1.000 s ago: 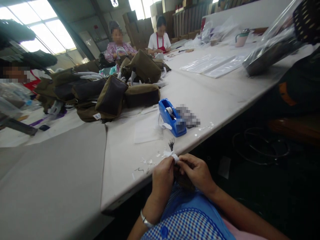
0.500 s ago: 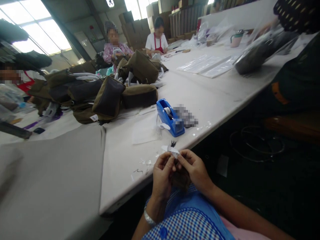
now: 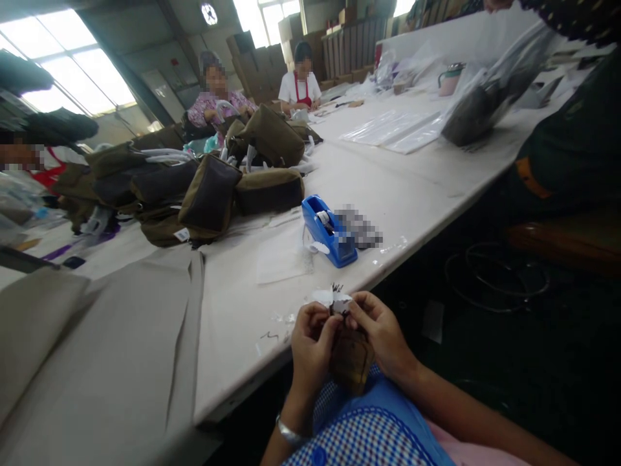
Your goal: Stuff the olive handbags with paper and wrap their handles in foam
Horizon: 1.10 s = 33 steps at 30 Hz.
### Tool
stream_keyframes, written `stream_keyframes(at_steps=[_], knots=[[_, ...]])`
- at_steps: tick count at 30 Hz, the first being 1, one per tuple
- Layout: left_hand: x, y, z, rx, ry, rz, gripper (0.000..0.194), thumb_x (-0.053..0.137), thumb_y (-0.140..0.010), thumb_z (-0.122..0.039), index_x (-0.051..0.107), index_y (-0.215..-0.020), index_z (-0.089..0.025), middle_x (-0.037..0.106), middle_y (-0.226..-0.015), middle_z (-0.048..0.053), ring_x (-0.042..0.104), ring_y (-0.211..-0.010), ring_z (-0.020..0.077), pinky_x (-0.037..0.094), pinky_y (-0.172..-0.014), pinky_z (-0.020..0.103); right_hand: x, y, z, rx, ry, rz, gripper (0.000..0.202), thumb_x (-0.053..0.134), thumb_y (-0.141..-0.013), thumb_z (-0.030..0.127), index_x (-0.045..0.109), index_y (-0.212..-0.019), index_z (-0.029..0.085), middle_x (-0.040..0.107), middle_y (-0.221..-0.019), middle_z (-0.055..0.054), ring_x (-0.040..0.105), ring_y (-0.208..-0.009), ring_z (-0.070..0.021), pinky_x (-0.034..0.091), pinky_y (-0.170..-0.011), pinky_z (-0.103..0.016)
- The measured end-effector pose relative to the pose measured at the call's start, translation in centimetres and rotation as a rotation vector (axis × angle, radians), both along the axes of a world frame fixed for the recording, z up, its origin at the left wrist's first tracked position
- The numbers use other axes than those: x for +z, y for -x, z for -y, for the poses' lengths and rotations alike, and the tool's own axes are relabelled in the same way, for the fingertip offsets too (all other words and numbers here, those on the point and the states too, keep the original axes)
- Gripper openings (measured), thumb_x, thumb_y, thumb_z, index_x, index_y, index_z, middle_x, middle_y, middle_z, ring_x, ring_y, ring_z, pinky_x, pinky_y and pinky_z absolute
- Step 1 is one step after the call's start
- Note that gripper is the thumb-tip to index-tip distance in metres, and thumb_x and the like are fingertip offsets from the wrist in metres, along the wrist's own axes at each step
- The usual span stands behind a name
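Observation:
My left hand and my right hand meet above my lap at the table edge. Their fingertips pinch a small white paper piece from both sides. Thin dark strands stick up behind the paper. Below the fingers hangs a brownish, flat-looking item, partly hidden by both hands; its kind is unclear. Just beyond my hands, a blue tape dispenser stands on the table.
Brown and dark bags are heaped on the white table at the left. Large sheets lie at the near left. Clear plastic sleeves lie farther off. A person sits across; others work nearby.
My hands have tilted and drawn slightly apart, so more of the brownish item shows below them. A large sheet at the left now shows a raised, folded edge.

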State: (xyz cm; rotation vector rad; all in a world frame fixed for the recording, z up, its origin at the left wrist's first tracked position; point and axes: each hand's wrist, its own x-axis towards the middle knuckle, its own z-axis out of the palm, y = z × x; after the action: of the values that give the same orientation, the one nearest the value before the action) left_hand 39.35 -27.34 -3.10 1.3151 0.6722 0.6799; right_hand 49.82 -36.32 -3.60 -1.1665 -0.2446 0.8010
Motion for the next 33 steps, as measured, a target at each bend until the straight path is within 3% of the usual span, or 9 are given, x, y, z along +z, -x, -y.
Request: stream_keyframes(at_steps=[4,9,13,17,22,24,27,31,33], knots=[[0.3,-0.4,-0.1,-0.031,0.203,-0.021,0.028,0.077,-0.085,-0.038,0.066,-0.103,-0.018,0.071,-0.082,0.002,0.063,-0.069,0.011,0.047,-0.062,0.018,-0.9,0.0,0.4,0.046,0.104,0.262,0.036,0.074,-0.085,0.052,0.066,-0.095,0.019,0.063,-0.075,0.0,0.056,-0.062,-0.0122,0.046,-0.059,-0.024],[0.4,0.0,-0.5,-0.05,0.099,-0.105,0.03,0.077,-0.082,-0.038,0.077,-0.104,-0.017,0.074,-0.081,0.004,0.066,-0.071,0.0151,0.054,-0.073,0.026,-0.9,0.2,0.5,0.073,0.079,0.334,0.032,0.075,-0.085,0.05,0.073,-0.088,0.019,0.063,-0.08,-0.001,0.052,-0.063,-0.0119,0.044,-0.057,-0.024],[-0.1,0.4,0.0,-0.035,-0.048,-0.114,0.022,0.075,-0.085,-0.034,0.08,-0.102,-0.022,0.077,-0.09,0.007,0.07,-0.08,0.0204,0.056,-0.078,0.031,-1.0,0.3,0.0,-0.001,-0.028,-0.031,0.029,0.085,-0.075,0.045,0.074,-0.082,0.019,0.058,-0.071,0.002,0.047,-0.06,-0.0106,0.042,-0.057,-0.023],[-0.8,0.9,0.8,-0.056,-0.206,-0.07,0.006,0.078,-0.08,-0.026,0.082,-0.082,-0.023,0.079,-0.09,0.008,0.072,-0.089,0.0249,0.055,-0.089,0.036,-1.1,0.4,-0.3,-0.065,-0.072,-0.275,0.036,0.085,-0.071,0.052,0.07,-0.082,0.021,0.057,-0.067,0.003,0.05,-0.059,-0.0111,0.049,-0.061,-0.025],[0.3,1.0,0.3,-0.033,-0.008,-0.023,0.028,0.074,-0.086,-0.033,0.073,-0.112,-0.022,0.078,-0.091,0.005,0.073,-0.084,0.0198,0.058,-0.083,0.032,-0.1,0.6,0.0,0.033,-0.109,-0.432,0.032,0.086,-0.073,0.046,0.07,-0.081,0.02,0.048,-0.057,0.006,0.049,-0.054,-0.009,0.047,-0.058,-0.022],[1.4,1.0,-0.3,-0.048,0.087,-0.017,0.026,0.078,-0.084,-0.034,0.073,-0.106,-0.02,0.077,-0.089,0.003,0.072,-0.083,0.0181,0.057,-0.081,0.028,0.2,0.7,0.3,0.086,-0.114,-0.371,0.031,0.086,-0.075,0.044,0.073,-0.089,0.02,0.053,-0.059,0.006,0.048,-0.055,-0.0077,0.045,-0.057,-0.018],[3.0,1.2,-1.0,-0.058,0.013,-0.008,0.017,0.078,-0.084,-0.033,0.076,-0.091,-0.018,0.076,-0.088,0.003,0.07,-0.086,0.0175,0.055,-0.083,0.026,0.8,0.7,0.6,0.174,-0.076,-0.08,0.029,0.081,-0.082,0.045,0.076,-0.096,0.02,0.062,-0.071,0.001,0.055,-0.063,-0.0097,0.048,-0.062,-0.021],[3.8,1.5,-1.3,0.024,-0.053,0.056,0.017,0.074,-0.09,-0.035,0.075,-0.09,-0.018,0.072,-0.086,0.001,0.067,-0.084,0.015,0.053,-0.083,0.024,1.9,0.8,0.9,0.236,-0.064,0.308,0.024,0.07,-0.092,0.044,0.075,-0.102,0.022,0.067,-0.102,-0.005,0.064,-0.089,-0.0177,0.054,-0.084,-0.03],[4.0,1.5,-1.1,0.077,-0.025,0.121,0.017,0.073,-0.091,-0.036,0.073,-0.09,-0.019,0.069,-0.083,0.0,0.064,-0.081,0.0125,0.053,-0.082,0.022,2.5,1.0,0.9,0.261,-0.075,0.416,0.022,0.068,-0.093,0.042,0.074,-0.101,0.022,0.067,-0.104,-0.006,0.064,-0.097,-0.0199,0.052,-0.094,-0.034]])
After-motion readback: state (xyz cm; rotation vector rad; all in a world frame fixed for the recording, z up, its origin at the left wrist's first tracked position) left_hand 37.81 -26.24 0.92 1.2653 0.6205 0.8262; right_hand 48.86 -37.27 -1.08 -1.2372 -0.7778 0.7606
